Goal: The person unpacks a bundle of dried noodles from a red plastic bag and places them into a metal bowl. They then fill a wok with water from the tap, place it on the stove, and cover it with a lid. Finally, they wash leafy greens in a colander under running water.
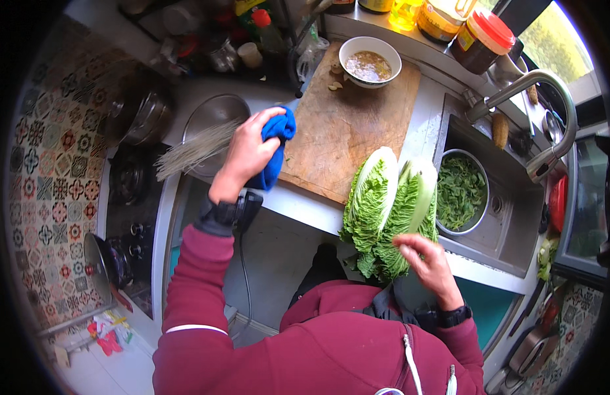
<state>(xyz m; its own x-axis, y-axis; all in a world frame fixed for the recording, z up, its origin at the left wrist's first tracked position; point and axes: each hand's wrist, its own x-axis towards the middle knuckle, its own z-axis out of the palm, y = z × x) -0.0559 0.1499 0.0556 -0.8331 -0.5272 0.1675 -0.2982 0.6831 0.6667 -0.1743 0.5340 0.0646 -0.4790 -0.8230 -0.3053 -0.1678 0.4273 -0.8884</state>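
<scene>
My left hand (249, 151) is closed round a bunched blue cloth (272, 158) at the left edge of the wooden cutting board (357, 125). Two halves or heads of napa cabbage, one on the left (372, 191) and one on the right (413, 197), lie side by side at the board's front right corner, their leafy ends hanging over the counter edge. My right hand (426, 263), fingers loosely bent and apart, is beside the leafy end of the right cabbage; whether it touches the leaves I cannot tell. Nothing shows in that hand.
A white bowl of brownish liquid (371, 60) stands on the board's far end. Left of the board, dry noodles (198, 150) lie across a metal bowl (216, 108). In the sink (512, 230) sits a bowl of green leaves (461, 191) below a curved faucet (548, 82). Jars line the back.
</scene>
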